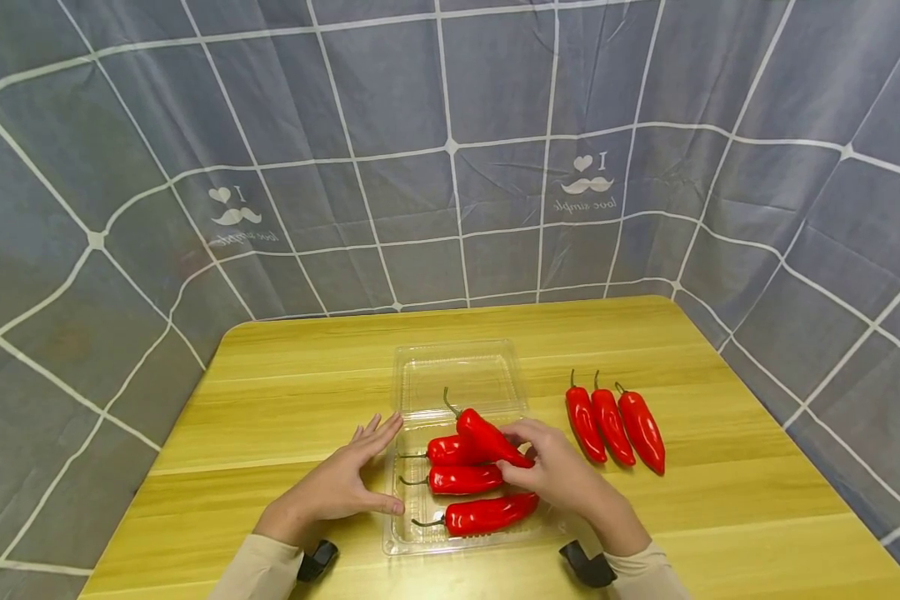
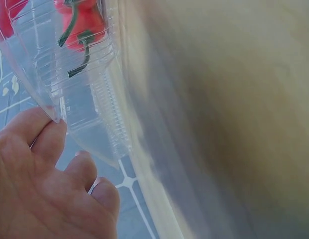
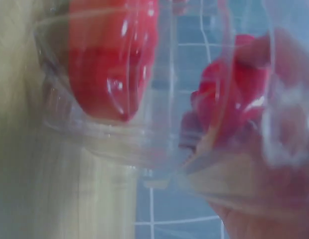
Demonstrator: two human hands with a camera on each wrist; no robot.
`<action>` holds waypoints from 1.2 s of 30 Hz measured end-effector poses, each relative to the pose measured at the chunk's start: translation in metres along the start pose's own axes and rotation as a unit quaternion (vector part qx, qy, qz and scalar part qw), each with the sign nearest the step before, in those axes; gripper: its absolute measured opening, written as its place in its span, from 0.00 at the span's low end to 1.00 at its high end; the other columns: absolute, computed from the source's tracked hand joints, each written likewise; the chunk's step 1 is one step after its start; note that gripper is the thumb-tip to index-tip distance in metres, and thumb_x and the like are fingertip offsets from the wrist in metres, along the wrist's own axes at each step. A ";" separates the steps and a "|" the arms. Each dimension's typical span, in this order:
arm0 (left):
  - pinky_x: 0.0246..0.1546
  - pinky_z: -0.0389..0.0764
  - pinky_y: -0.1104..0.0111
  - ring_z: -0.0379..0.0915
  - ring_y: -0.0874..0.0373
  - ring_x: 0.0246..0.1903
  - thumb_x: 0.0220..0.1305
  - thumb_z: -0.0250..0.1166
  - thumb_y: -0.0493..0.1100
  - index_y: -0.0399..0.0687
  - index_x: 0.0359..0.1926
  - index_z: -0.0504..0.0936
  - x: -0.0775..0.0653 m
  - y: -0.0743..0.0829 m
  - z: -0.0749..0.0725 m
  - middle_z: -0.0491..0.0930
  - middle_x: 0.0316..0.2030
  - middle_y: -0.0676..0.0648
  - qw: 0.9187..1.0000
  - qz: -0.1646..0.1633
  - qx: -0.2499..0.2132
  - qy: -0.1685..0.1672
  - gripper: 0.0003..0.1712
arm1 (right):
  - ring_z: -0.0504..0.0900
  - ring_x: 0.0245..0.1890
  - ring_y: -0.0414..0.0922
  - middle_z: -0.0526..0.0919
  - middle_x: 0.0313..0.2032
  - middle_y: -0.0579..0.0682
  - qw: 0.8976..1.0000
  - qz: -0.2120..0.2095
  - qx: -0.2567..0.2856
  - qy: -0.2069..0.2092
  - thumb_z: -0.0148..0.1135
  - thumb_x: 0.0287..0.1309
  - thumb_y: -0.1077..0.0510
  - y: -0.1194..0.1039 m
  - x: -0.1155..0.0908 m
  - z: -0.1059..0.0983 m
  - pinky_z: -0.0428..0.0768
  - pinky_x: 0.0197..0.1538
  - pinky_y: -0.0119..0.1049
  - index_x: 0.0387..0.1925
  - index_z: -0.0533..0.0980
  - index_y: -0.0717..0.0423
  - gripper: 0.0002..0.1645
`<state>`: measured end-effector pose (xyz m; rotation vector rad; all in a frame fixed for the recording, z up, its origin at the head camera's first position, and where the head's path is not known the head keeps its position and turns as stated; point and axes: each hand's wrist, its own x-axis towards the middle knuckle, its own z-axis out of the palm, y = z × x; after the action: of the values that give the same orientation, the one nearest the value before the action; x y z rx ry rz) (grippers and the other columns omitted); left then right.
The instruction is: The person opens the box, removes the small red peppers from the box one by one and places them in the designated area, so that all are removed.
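Note:
My right hand (image 1: pixel 543 467) pinches a red chili pepper (image 1: pixel 483 435) near its tip, over the clear plastic clamshell box (image 1: pixel 420 546). The pepper slants, its green stem toward the back left. Under and in front of it, three more red peppers lie in the box: one at the back (image 1: pixel 450 451), one in the middle (image 1: pixel 461 480) and one in front (image 1: pixel 487 515), stems to the left. At the box's left side is my left hand (image 1: pixel 337 483), fingers extended, thumb apart; in the left wrist view its fingertips (image 2: pixel 50 139) are right at the box's rim.
The box's transparent lid (image 1: pixel 457 367) lies folded back behind it. To the right, three red peppers (image 1: pixel 613 421) lie side by side on the wooden table (image 1: pixel 285 392). A grey checked curtain (image 1: pixel 390 200) surrounds the table's back and sides.

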<state>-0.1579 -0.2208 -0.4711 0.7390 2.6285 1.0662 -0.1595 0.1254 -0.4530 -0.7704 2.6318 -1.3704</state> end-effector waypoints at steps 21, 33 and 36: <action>0.70 0.39 0.37 0.31 0.39 0.77 0.47 0.79 0.63 0.53 0.81 0.49 0.003 0.001 0.000 0.44 0.79 0.50 1.000 -0.001 0.005 -0.006 0.68 | 0.80 0.36 0.50 0.83 0.44 0.58 0.972 0.120 -0.065 0.192 0.67 0.56 0.62 0.021 -0.008 -0.043 0.80 0.36 0.39 0.56 0.78 0.67 0.26; 0.68 0.40 0.33 0.30 0.39 0.76 0.46 0.80 0.63 0.54 0.81 0.49 0.000 0.000 -0.001 0.44 0.79 0.50 1.000 -0.008 0.000 -0.007 0.68 | 0.80 0.49 0.62 0.80 0.51 0.69 0.945 0.221 -0.048 0.238 0.60 0.66 0.56 0.045 -0.029 -0.077 0.82 0.52 0.57 0.63 0.71 0.72 0.30; 0.68 0.40 0.33 0.31 0.38 0.76 0.47 0.80 0.63 0.54 0.81 0.49 0.001 0.000 -0.001 0.45 0.79 0.49 1.000 -0.005 0.001 -0.005 0.68 | 0.80 0.49 0.63 0.80 0.51 0.70 0.937 0.242 -0.055 0.245 0.58 0.68 0.55 0.051 -0.035 -0.083 0.82 0.51 0.57 0.63 0.71 0.72 0.29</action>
<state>-0.1588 -0.2213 -0.4708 0.7290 2.6222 1.0553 -0.1728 0.2280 -0.4491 0.2630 2.9776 -1.4030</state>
